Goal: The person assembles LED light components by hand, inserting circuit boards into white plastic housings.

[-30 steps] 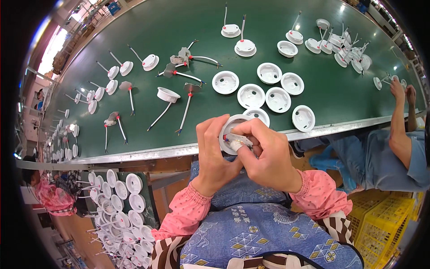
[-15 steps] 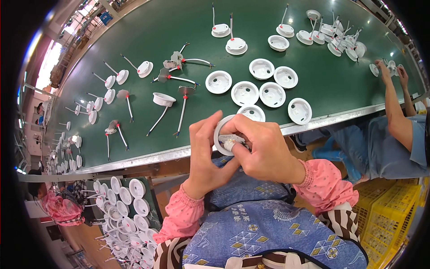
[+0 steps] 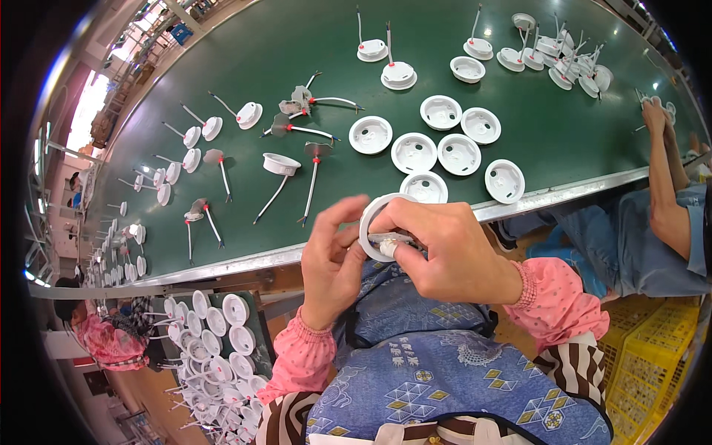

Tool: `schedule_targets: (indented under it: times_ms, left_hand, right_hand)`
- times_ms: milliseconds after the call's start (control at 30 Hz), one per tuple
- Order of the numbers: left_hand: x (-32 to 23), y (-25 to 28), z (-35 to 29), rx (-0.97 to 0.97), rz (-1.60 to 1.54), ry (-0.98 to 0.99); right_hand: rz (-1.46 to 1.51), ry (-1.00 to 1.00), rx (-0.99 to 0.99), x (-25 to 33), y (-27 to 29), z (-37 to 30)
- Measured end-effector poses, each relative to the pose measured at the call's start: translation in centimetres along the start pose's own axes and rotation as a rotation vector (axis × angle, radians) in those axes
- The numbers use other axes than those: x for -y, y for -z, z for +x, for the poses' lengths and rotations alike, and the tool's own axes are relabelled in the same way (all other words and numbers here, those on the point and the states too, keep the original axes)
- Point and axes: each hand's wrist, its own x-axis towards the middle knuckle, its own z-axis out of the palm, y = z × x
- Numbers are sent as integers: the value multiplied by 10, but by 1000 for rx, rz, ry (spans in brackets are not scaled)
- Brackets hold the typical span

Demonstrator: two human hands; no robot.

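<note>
Both hands meet just over the near edge of the long green table (image 3: 245,89), above the person's lap. The left hand (image 3: 334,259) cups a round white plastic lamp housing (image 3: 373,215) from its left side, thumb and fingers curled on the rim, so the open face stays turned toward the other hand. The right hand (image 3: 445,252) covers the housing's right half, its fingers pinched narrow on a small whitish part (image 3: 389,243) pressed against the ring; the grip looks set to seat that piece while the left hand steadies.

On the table just beyond the hands lies a cluster of empty round white housings (image 3: 437,152), face up and within easy reach. To the far left, white discs with wire leads (image 3: 215,126) lie spread out in loose rows. At the lower left, a bin of white housings (image 3: 215,341) sits below table level. At the right edge a co-worker's arm (image 3: 664,185) reaches onto the table.
</note>
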Motion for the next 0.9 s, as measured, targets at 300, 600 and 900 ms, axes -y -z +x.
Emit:
schedule_targets:
  times_ms: [300,600,900]
  left_hand:
    - [3,22,-1,201,40,131]
    - [17,37,-5,191,-181,55]
    - [0,39,-4,254,1,93]
  right_hand:
    - [-146,84,18,5,1,4]
    - [-273,173,77,29,12,12]
    - [-559,197,238,25,3,9]
